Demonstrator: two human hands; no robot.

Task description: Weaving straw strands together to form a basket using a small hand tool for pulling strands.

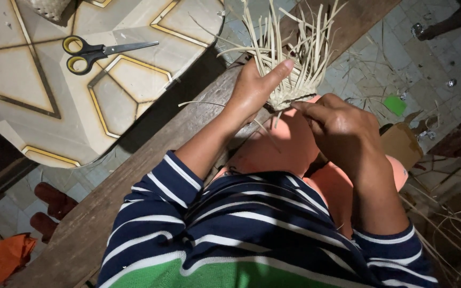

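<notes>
My left hand wraps around a small piece of weaving made of pale straw strips, thumb up along its side. Many loose strip ends fan upward from it. My right hand pinches the lower edge of the same woven piece from the right. Both hands hold it above my knees, which are in orange trousers. My sleeves are navy with white stripes.
Black-and-yellow scissors lie on a patterned table top at the upper left. A wooden plank runs diagonally under my arms. Straw scraps litter the tiled floor at right. Dark sandals and an orange cloth sit lower left.
</notes>
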